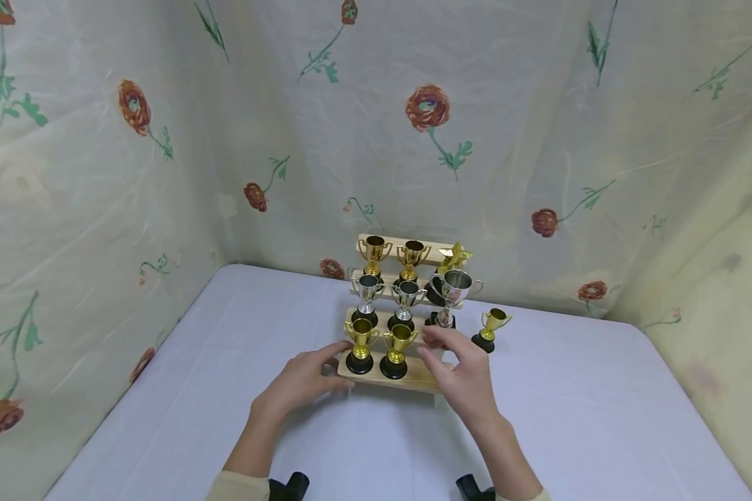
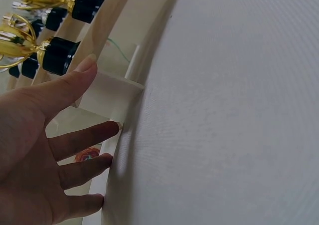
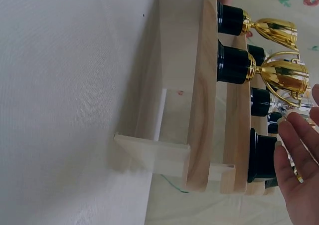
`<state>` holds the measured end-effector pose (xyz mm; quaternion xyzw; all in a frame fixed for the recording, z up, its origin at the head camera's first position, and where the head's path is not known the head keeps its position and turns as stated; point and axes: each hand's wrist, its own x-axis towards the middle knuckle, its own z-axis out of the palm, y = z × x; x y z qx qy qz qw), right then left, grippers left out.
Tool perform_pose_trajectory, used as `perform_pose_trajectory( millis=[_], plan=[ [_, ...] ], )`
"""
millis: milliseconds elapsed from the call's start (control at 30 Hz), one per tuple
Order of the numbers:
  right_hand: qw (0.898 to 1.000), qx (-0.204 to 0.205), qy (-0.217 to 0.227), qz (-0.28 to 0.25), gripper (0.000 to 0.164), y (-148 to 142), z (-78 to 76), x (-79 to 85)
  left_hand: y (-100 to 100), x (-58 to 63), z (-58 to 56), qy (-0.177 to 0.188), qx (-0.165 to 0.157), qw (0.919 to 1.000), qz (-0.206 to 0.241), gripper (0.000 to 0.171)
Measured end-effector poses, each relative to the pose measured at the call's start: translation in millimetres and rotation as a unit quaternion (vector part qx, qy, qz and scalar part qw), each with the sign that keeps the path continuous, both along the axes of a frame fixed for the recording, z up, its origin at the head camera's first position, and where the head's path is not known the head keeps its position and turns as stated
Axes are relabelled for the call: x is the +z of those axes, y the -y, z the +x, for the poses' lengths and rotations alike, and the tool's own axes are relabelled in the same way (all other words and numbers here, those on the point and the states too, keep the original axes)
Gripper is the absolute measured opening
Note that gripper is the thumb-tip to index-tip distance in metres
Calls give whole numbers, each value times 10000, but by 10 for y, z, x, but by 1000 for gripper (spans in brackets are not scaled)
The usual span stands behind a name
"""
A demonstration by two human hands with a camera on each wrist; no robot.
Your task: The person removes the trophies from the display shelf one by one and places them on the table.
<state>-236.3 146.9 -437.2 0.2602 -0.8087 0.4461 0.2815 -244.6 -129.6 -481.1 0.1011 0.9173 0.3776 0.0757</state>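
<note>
A stepped wooden stand [image 1: 423, 379] with white supports holds rows of small trophies. On its lowest step are two gold cups [image 1: 361, 339] [image 1: 399, 341] with black bases. Behind them stand two small silver cups [image 1: 367, 289] and a larger silver cup [image 1: 456, 284]. My left hand [image 1: 305, 379] is at the stand's left end; its thumb touches the lowest board [image 2: 94, 40], with the other fingers spread below. My right hand [image 1: 466, 369] hovers over the lowest step's right part, fingers loosely bent near the large silver cup's black base [image 3: 261, 157], holding nothing visible.
Farther back on the stand are two darker gold cups [image 1: 374, 252] and a gold star trophy [image 1: 454, 255]. Another gold cup [image 1: 494, 325] stands on the white-covered table [image 1: 576, 403], right of the stand. A flower-printed curtain [image 1: 489, 125] surrounds the table.
</note>
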Motion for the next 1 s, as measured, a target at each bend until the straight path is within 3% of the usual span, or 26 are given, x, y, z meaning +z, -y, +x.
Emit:
perform_pose_trajectory(
  millis=[300, 733, 1000],
  plan=[
    [9993, -242, 11, 291, 38, 102, -3, 2, -7, 8, 11, 2, -18, 10000, 7, 68],
    [9900, -1154, -222, 785, 49, 237, 0, -20, -3, -1, -21, 10, -23, 10000, -40, 68],
    [9902, -1169, 15, 759, 45, 311, 1, -5, -4, 11, -6, 46, -1, 10000, -56, 68]
  ],
)
